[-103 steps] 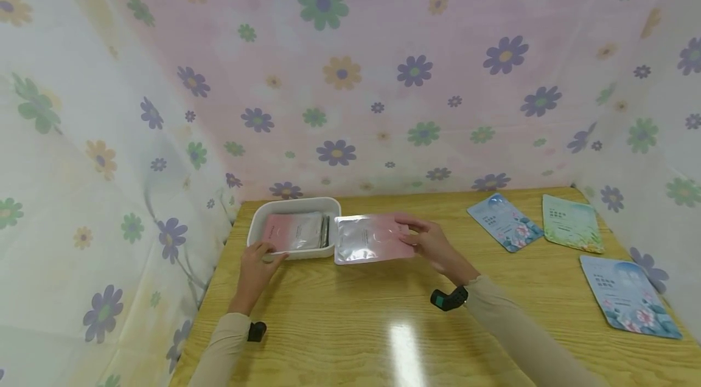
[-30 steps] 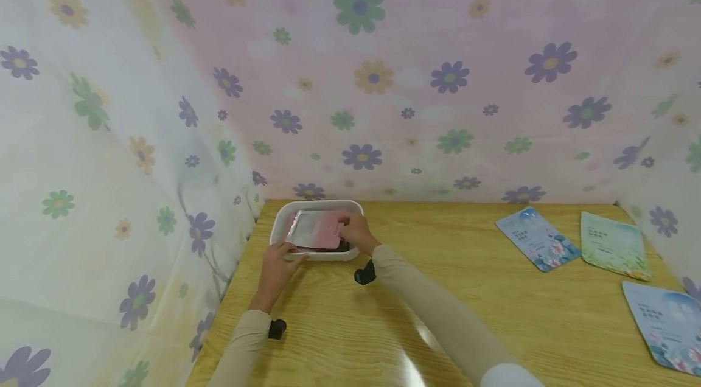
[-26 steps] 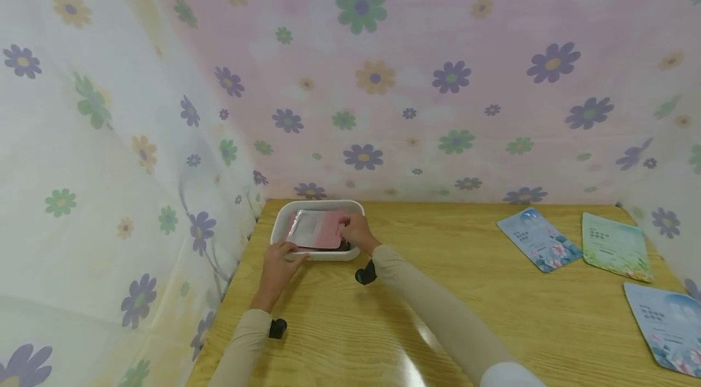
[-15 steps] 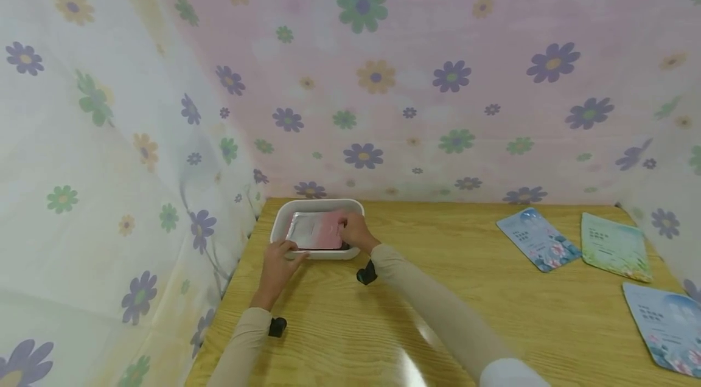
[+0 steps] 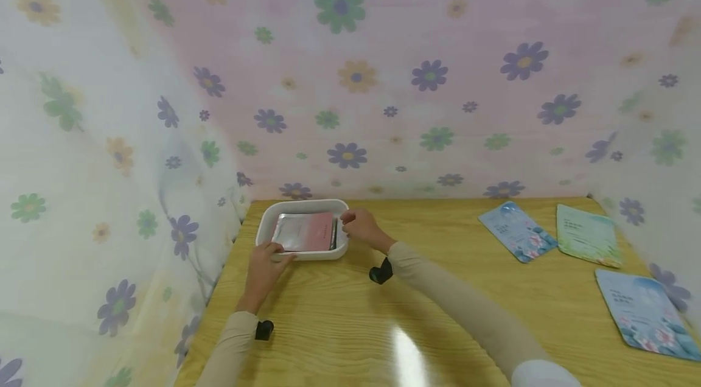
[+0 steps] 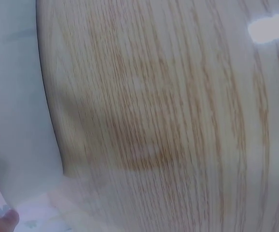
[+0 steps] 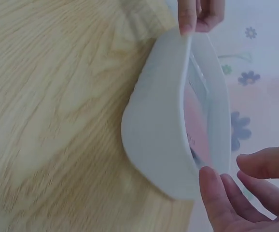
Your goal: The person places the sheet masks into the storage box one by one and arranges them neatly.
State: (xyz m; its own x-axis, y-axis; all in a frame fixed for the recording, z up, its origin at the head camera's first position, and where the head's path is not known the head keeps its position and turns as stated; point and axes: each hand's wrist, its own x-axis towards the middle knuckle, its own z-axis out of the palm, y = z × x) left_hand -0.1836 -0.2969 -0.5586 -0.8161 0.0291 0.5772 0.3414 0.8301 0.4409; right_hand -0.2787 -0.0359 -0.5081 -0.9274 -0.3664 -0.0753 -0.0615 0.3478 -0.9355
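Observation:
A white plastic bin (image 5: 323, 255) stands at the table's back left. Inside it lies a pink-and-silver flat sachet (image 5: 304, 232), on top of others whose dark edge shows at the right. My left hand (image 5: 263, 271) holds the bin's front left rim, thumb outside and fingers over the edge. By the right end of the bin is my right hand (image 5: 366, 229), fingers loosely bent and nothing between them. The right wrist view shows a gap between its thumb and fingers, close to the bin wall (image 7: 154, 111). The left wrist view catches mostly the bin's side (image 6: 19, 106) and tabletop.
Three more sachets lie flat on the wooden table (image 5: 339, 326) at the right: a blue one (image 5: 517, 232), a green one (image 5: 588, 235) and a light-blue one (image 5: 646, 314). Flower-printed cloth (image 5: 383, 149) hangs behind the table and along both sides.
My right hand carried the pink-and-silver sachet leftward into the bin, then let go and drew back right past the rim. My left hand stays on the bin.

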